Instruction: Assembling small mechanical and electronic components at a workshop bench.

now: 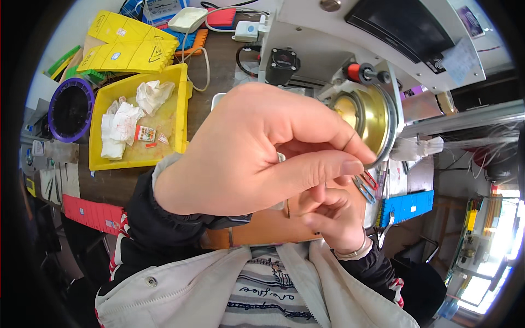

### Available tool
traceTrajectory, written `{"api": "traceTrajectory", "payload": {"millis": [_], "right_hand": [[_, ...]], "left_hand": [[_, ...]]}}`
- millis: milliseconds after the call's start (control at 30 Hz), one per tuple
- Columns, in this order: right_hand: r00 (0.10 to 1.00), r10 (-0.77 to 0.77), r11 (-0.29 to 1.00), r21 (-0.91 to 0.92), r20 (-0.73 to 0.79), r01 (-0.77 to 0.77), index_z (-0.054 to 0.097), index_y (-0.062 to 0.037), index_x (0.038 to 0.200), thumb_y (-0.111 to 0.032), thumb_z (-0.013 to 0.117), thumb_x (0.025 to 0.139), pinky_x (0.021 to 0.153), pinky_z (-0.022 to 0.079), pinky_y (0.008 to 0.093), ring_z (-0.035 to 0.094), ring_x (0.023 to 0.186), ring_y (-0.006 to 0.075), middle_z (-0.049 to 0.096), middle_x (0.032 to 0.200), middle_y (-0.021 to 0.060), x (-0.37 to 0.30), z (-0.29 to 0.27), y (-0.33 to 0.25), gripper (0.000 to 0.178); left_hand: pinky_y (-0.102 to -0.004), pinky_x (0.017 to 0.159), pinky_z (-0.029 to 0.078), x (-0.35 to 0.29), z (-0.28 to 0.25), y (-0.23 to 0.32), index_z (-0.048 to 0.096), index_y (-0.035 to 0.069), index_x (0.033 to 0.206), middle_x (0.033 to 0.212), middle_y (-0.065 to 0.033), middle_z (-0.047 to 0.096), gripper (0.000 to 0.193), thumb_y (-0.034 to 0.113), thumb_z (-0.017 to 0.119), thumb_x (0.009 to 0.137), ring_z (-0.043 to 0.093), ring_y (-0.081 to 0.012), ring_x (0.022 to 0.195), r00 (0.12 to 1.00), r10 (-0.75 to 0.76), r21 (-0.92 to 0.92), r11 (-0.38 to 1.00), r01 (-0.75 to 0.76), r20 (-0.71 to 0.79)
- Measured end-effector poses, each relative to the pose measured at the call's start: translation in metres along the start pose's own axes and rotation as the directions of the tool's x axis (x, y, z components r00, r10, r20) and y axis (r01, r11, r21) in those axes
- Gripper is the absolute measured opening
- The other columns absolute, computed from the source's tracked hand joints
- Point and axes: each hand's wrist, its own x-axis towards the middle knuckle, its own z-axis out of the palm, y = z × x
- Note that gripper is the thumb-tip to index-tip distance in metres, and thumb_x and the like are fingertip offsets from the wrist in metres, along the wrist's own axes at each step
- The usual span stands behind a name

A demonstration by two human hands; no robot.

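1. Nearest the left fingertips, at 2 o'clock: gold wheel (374, 112), round, glossy, grey-rimmed, on the pale machine (306, 24). A red spool (355, 72) sits above it.
2. Left hand (246, 147), centre: thumb and index tips brought together in a pinch. Cannot tell whether anything lies between them. A thin dark line crosses the index finger; nature unclear.
3. Right hand (339, 216), 4 o'clock: fingers curled, thumb near index; cannot tell whether they grasp anything. Band at wrist.
4. Hidden: the left hand covers the wheel's lower left side and part of the right fingers. The orange-brown work surface (262, 235), 6 o'clock, shows only in part.
5. Hard to make out: the slim blue tool (365, 189) and red tool (371, 178), 3 to 4 o'clock, just beyond the right hand. Far-right background is glare-washed.
6. Counts: hands, two; gold wheel, one; red spool, one; yellow tray (182, 109), one, at 10 o'clock, holding crumpled white tissues (156, 97) (at least two) and one printed packet (145, 133); purple-rimmed bin (52, 112), one, between 9 and 10 o'clock.
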Motion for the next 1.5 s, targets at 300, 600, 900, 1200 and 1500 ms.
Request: {"api": "traceTrajectory", "payload": {"millis": [300, 600, 900, 1200, 1500], "right_hand": [[0.995, -0.099, 0.990, 0.100, 0.001, 0.098, 0.071, 0.0007, 0.105, -0.005, 0.063, 0.096, 0.056, 0.044, 0.0199, 0.059, 0.065, 0.0052, 0.065, 0.078, 0.0000, 0.045, 0.020, -0.012, 0.013], [0.994, -0.107, 0.993, -0.048, -0.027, 0.106, 0.069, 0.0019, 0.111, -0.010, 0.061, 0.099, 0.056, 0.047, 0.0192, 0.061, 0.065, 0.0048, 0.072, 0.086, 0.0048, 0.049, 0.014, -0.007, 0.019], [0.991, 0.004, 0.997, 0.072, -0.131, 0.005, 0.065, 0.0022, 0.114, -0.010, 0.058, 0.100, 0.049, 0.041, 0.0151, 0.055, 0.059, 0.0002, 0.073, 0.094, 0.0065, 0.066, 0.026, -0.001, 0.020], [0.955, -0.208, 0.957, 0.157, -0.212, 0.243, 0.061, 0.0046, 0.119, -0.004, 0.056, 0.101, 0.071, 0.048, 0.0178, 0.063, 0.085, 0.0050, 0.071, 0.100, 0.0074, 0.071, 0.031, 0.015, 0.021], [0.950, -0.184, 0.977, 0.063, -0.251, 0.206, 0.058, 0.0046, 0.115, -0.003, 0.058, 0.099, 0.073, 0.049, 0.0186, 0.065, 0.089, 0.0072, 0.071, 0.101, 0.0089, 0.076, 0.026, 0.020, 0.017]], "left_hand": [[-0.0302, 0.061, 0.049, 0.003, -0.022, -0.007, 0.077, 0.005, 0.094, 0.089, -0.0081, 0.072, 0.017, 0.005, 0.076, 0.076, 0.065, -0.0216, 0.071, 0.981, 0.130, 0.545, 0.817, -0.190, 0.147], [-0.0328, 0.073, 0.049, 0.003, -0.025, -0.005, 0.075, 0.003, 0.104, 0.099, -0.0084, 0.069, 0.030, 0.008, 0.077, 0.074, 0.063, -0.0231, 0.080, 0.997, 0.000, 0.688, 0.724, -0.053, 0.077], [-0.0331, 0.092, 0.047, 0.004, -0.038, -0.027, 0.058, 0.002, 0.132, 0.110, -0.0112, 0.071, 0.065, 0.005, 0.076, 0.070, 0.066, -0.0169, 0.100, 0.983, -0.114, 0.550, 0.816, 0.176, -0.145], [-0.0271, 0.073, 0.054, 0.008, -0.026, -0.041, 0.061, 0.008, 0.132, 0.098, -0.0081, 0.072, 0.062, -0.002, 0.072, 0.072, 0.068, -0.0146, 0.084, 0.989, -0.129, 0.584, 0.798, 0.151, -0.078], [-0.0268, 0.067, 0.053, 0.009, -0.026, -0.047, 0.064, 0.008, 0.127, 0.092, -0.0077, 0.073, 0.056, -0.004, 0.070, 0.073, 0.068, -0.0141, 0.079, 0.996, -0.041, 0.590, 0.803, 0.083, -0.083]]}}
